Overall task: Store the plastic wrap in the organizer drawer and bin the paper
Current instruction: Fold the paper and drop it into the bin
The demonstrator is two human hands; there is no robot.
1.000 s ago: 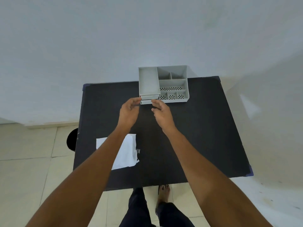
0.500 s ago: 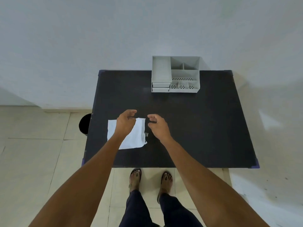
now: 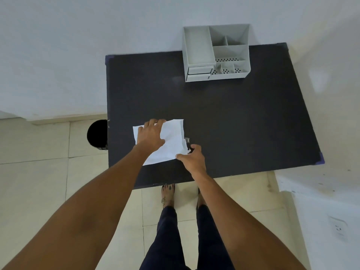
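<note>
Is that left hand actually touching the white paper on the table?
Touching. In the head view the left hand lies flat on the white paper, palm down, fingers spread over its far edge, with no gap showing.

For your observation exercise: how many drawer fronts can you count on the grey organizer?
2. Both sit at the front left of the grey organizer, stacked under its long tray: the upper drawer and the lower drawer beneath it. Both look closed. None seem hidden.
</note>
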